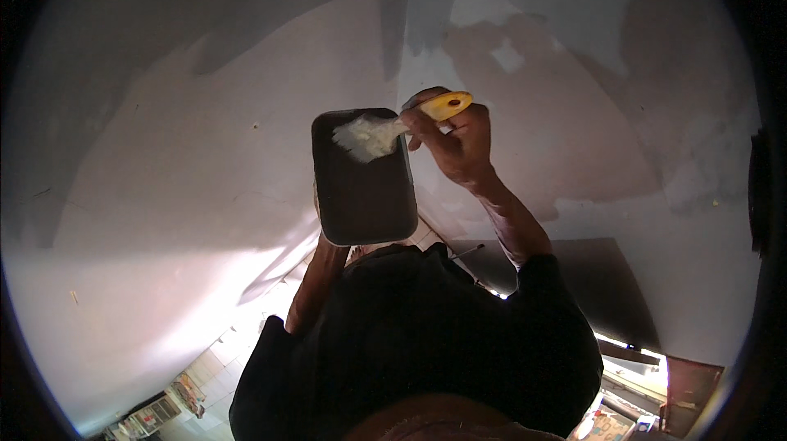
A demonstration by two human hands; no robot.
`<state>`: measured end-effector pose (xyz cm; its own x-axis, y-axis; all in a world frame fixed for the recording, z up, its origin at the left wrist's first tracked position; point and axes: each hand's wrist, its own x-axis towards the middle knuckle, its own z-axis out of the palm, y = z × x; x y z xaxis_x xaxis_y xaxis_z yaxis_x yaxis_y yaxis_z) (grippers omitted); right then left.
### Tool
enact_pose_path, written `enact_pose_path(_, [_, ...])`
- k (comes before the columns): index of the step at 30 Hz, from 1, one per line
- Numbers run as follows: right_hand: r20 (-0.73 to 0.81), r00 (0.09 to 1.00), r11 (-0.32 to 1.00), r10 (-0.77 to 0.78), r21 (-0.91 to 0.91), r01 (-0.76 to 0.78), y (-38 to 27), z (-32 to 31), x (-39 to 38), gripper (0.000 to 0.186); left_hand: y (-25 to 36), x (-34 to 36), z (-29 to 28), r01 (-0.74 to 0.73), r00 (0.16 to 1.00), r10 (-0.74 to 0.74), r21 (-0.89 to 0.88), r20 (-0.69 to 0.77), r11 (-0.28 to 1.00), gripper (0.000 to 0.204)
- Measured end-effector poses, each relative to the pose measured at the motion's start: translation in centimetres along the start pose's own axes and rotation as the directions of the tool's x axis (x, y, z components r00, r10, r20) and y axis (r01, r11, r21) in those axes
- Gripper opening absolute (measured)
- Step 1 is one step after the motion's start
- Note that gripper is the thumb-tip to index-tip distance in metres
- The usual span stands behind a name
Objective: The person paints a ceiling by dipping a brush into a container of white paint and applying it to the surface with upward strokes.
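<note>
My right hand is closed round a paintbrush with a yellow handle that has a hole near its end. The pale, paint-coated bristles point left and lie over the far part of a dark rectangular tray with rounded corners. Whether they touch the tray's inside I cannot tell. From beneath and along its left edge, my left hand supports the tray; most of that hand is hidden behind it. The tray's inside looks dark, and any paint in it is hard to make out.
Two pale walls meet in a corner ahead, with grey-blue patches along their upper parts. A dark panel-like shape stands at the right. Light floor tiles and several household items show at the lower left.
</note>
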<state>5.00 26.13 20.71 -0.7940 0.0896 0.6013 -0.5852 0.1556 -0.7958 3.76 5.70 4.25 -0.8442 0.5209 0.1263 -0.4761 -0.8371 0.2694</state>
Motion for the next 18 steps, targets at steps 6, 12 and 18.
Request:
enact_pose_path(6, [0.042,0.998,0.986,-0.048,-0.158,0.054,0.4,-0.2,0.0,0.012,0.2,0.3,-0.5,0.017,0.999,-0.017,-0.005,0.033,1.0,0.057])
enact_pose_path(12, [0.083,0.996,0.949,-0.039,-0.309,0.063,-0.6,-0.7,0.2,0.017,0.5,0.7,-0.5,0.026,0.999,-0.026,0.01,0.036,1.0,0.056])
enact_pose_path(18, [0.204,0.947,0.787,-0.249,-0.527,0.321,-2.4,-0.2,0.7,0.019,0.9,0.9,-0.8,0.012,0.999,-0.013,0.053,0.033,0.999,0.054])
